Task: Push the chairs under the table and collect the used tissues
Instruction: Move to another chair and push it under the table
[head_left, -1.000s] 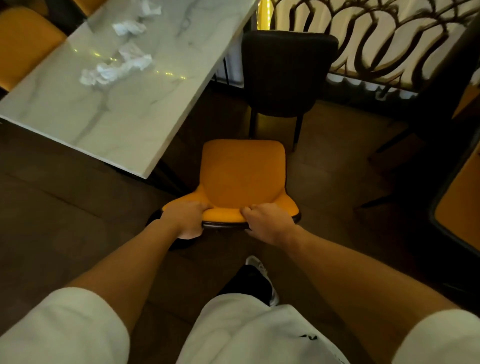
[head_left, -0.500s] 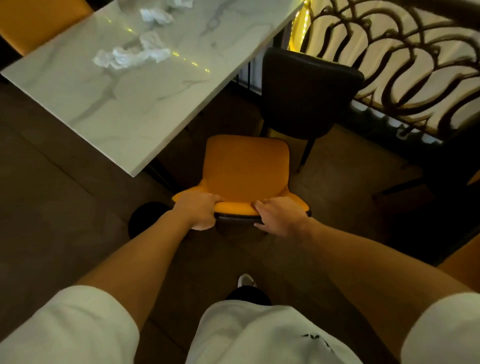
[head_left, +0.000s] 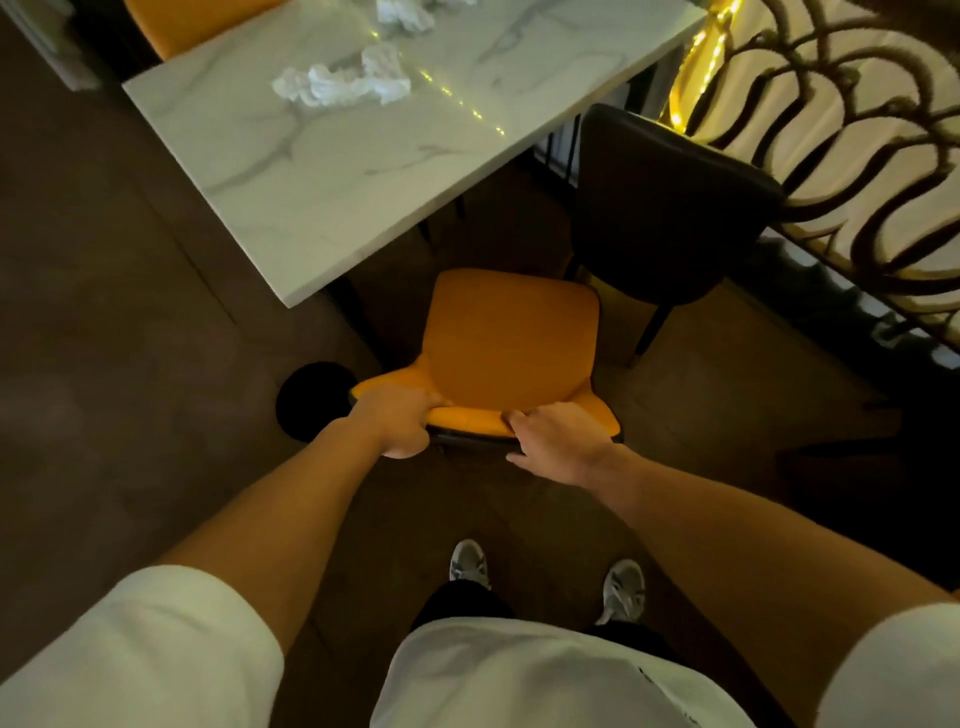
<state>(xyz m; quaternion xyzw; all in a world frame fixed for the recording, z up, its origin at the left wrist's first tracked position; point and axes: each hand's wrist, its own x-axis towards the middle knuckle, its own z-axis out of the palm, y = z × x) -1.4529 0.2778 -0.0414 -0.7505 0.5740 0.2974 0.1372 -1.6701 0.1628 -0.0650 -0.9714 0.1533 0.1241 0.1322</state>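
Observation:
An orange chair (head_left: 511, 343) stands just off the near right corner of the white marble table (head_left: 332, 208), its seat facing away from me. My left hand (head_left: 397, 418) grips the left end of its backrest top and my right hand (head_left: 558, 439) grips the right end. Crumpled white tissues (head_left: 343, 80) lie in a bunch on the tabletop, and more tissues (head_left: 405, 13) sit further back at the frame's top edge.
A dark chair (head_left: 670, 208) stands right of the table beside a curved ornamental railing (head_left: 857, 156) with a yellow light strip. Another orange chair (head_left: 182, 21) shows past the table's far left. A round black object (head_left: 311, 400) sits on the brown floor by my left hand.
The chair has slid forward toward the table corner with both hands still on its backrest. I have stepped forward; both shoes now show below.

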